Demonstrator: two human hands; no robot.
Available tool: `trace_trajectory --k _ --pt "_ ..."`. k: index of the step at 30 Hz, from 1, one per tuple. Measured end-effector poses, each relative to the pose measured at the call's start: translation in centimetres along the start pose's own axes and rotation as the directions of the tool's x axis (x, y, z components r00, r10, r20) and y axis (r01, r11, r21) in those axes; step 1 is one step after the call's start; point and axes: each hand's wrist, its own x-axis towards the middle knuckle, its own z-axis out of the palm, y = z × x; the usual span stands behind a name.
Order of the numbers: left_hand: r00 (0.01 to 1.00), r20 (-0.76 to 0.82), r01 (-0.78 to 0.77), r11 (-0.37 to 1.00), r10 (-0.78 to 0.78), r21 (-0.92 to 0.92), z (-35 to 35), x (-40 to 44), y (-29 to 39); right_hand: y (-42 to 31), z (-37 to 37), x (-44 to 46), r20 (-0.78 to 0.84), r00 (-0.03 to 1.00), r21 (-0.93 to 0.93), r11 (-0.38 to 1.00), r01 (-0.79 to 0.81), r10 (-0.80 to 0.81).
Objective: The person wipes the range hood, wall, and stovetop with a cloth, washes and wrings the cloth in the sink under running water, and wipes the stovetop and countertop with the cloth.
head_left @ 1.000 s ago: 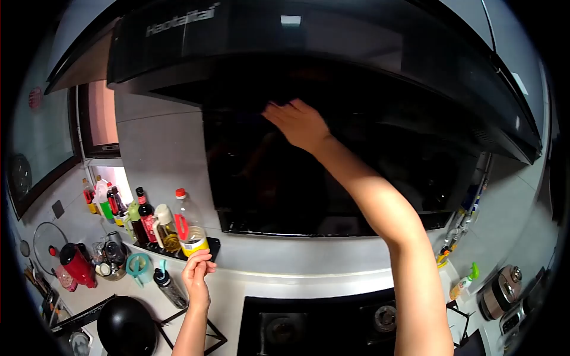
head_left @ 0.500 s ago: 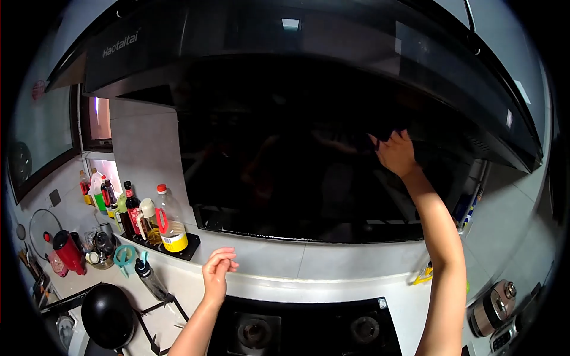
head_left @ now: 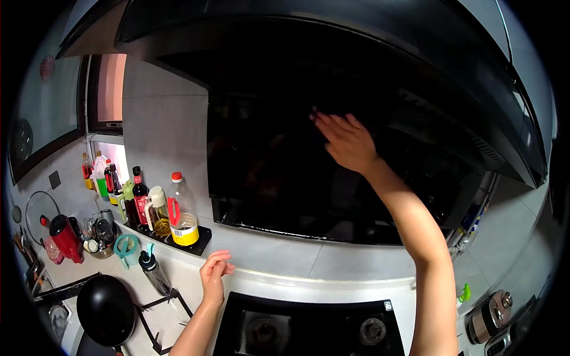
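Below the range hood [head_left: 332, 21], you are reaching your right hand [head_left: 349, 145] over the black panel [head_left: 267, 190], which is hanging on the wall [head_left: 166, 124] above the stove [head_left: 314, 323]. That hand's fingers are stretching toward the upper left, but whether they are gripping anything dark is impossible to tell. Well apart from it, you are holding your left hand [head_left: 215, 276] loose and half-curled near the stove's left edge. Farther left, a red-capped bottle [head_left: 185, 236] is standing on a black shelf [head_left: 203, 241], and a black pan [head_left: 105, 310] is resting beside the black stand [head_left: 172, 293].
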Motion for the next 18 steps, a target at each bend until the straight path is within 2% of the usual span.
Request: trace_trajectory --k 5,7,9,10,14,17,18 --pt "1.0 0.012 -0.006 1.0 0.006 0.021 -1.5 -0.1 0.2 -6.8 2.1 10.1 -0.012 0.999 0.127 0.991 0.049 -0.047" --pt "1.0 -0.003 -0.01 0.999 0.011 0.046 -2.6 -0.2 0.6 -9.4 3.8 13.9 -0.08 0.995 0.154 0.986 0.068 -0.056" --pt "1.0 -0.022 -0.001 0.999 0.002 0.051 -3.8 -0.3 0.8 -10.6 4.0 15.3 -0.135 0.99 0.052 0.997 0.055 -0.048" --pt "1.0 -0.027 0.002 0.998 -0.001 0.057 -3.9 -0.5 0.8 -10.9 4.2 15.3 -0.15 0.987 0.002 0.999 0.049 -0.048" --pt "0.998 -0.008 0.063 0.998 -0.063 0.028 -1.2 -1.1 -0.7 -9.4 5.1 13.2 -0.157 0.986 0.107 0.991 0.075 -0.057" --pt "0.995 0.052 0.091 0.996 -0.091 -0.001 3.5 -1.4 -1.9 -5.0 3.4 6.6 -0.084 0.995 0.023 0.998 0.052 -0.05" --pt "0.993 0.075 0.094 0.996 -0.093 -0.005 5.2 -1.5 -2.4 -2.9 3.4 3.9 -0.143 0.989 0.077 0.996 0.044 -0.032"
